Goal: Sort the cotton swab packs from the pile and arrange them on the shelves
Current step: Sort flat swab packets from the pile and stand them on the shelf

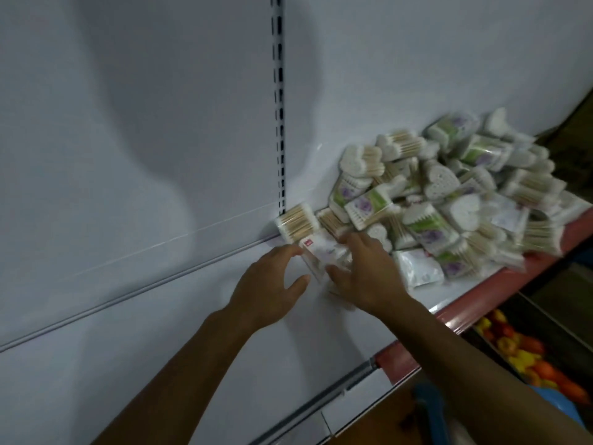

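A flat pack was held btwn both hands on the white shelf: left hand pinching its near-left edge, right hand curled over its right side. Just behind lay a wooden-stick pack; farther right, the pile.

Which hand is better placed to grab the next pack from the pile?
Right. The right hand lies beside the pile; the left hand sits farther off, on the far side of the white pack between both hands.

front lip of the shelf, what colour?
Red, running along the shelf's front edge; head view, the only one.
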